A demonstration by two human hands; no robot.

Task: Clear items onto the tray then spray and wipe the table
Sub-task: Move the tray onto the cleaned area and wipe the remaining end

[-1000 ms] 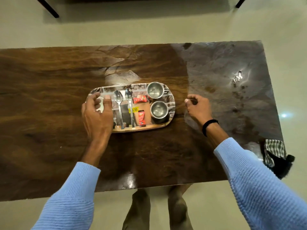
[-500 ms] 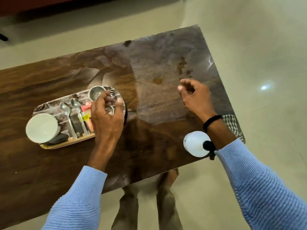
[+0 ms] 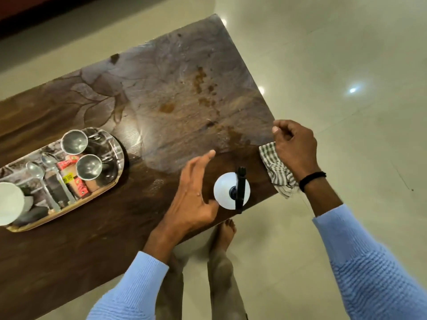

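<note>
The oval tray (image 3: 116,179) lies on the dark wooden table (image 3: 92,245) at the left, holding two steel cups (image 3: 89,166), two spoons (image 3: 37,172), red sachets (image 3: 79,188) and a white bowl (image 3: 9,202). A white spray bottle (image 3: 224,191) with a black nozzle stands near the table's right front corner. My left hand (image 3: 191,199) is open just left of the bottle, fingers spread, close to it. My right hand (image 3: 293,146) hovers over the checked cloth (image 3: 277,172) at the table's right edge, fingers curled, holding nothing that I can see.
Brown spill stains (image 3: 201,79) mark the right half of the tabletop. The table's right edge and front corner border a glossy tiled floor (image 3: 346,65). My bare foot (image 3: 225,232) stands below the front edge.
The view has swung right. My left hand left the tray and came across to the spray bottle. My right hand moved from over the table to the cloth at the right edge.
</note>
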